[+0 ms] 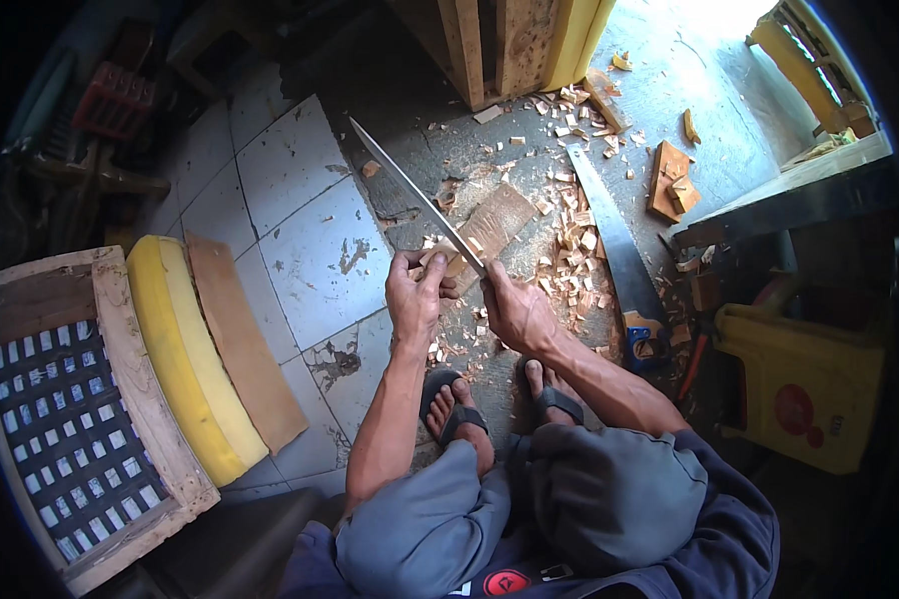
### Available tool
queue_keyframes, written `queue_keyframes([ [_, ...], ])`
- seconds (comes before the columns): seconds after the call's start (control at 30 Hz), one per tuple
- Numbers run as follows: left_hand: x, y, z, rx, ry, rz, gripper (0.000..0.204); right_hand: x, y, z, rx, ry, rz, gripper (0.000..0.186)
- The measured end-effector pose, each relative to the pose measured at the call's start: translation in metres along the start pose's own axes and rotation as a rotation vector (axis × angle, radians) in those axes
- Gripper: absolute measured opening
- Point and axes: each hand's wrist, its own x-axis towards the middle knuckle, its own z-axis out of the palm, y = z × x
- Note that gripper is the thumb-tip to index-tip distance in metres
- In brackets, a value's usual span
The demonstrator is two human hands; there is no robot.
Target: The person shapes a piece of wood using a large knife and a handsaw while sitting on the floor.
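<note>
Two hands work above a floor [398, 238]: the left hand [417, 295] pinches a small wood piece [456, 267] beside the blade; the right hand [517, 307] has its grip clenched on a machete [415, 192], tip over the tiles' right edge. Beyond lie a sawdusted board [506, 215], wood chips [577, 248], a handsaw [614, 240] and, farthest, a wooden frame [521, 55].

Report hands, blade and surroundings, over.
Right hand: grip closed on long blade, near end. Left hand: holding small wood piece by the blade. Wood chips scattered on floor; handsaw lies rightward.
</note>
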Motion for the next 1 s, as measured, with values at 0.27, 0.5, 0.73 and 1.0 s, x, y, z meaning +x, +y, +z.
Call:
queue_keyframes([
  [0.27, 0.0, 0.008, 0.012, 0.036, 0.041, -0.011, 0.027, -0.009, -0.015, -0.008, 0.052, 0.249, -0.144, 0.031],
  [0.5, -0.004, -0.003, 0.005, 0.057, 0.002, 0.01, 0.031, -0.003, -0.004, -0.001, -0.113, 0.018, 0.035, 0.02],
  [0.73, 0.005, 0.002, 0.01, 0.097, -0.037, 0.014, 0.03, -0.002, 0.006, -0.007, 0.081, 0.042, 0.064, 0.02],
  [1.0, 0.002, 0.011, 0.016, 0.118, 0.019, -0.001, 0.026, -0.005, -0.011, -0.016, 0.007, 0.13, 0.012, 0.027],
])
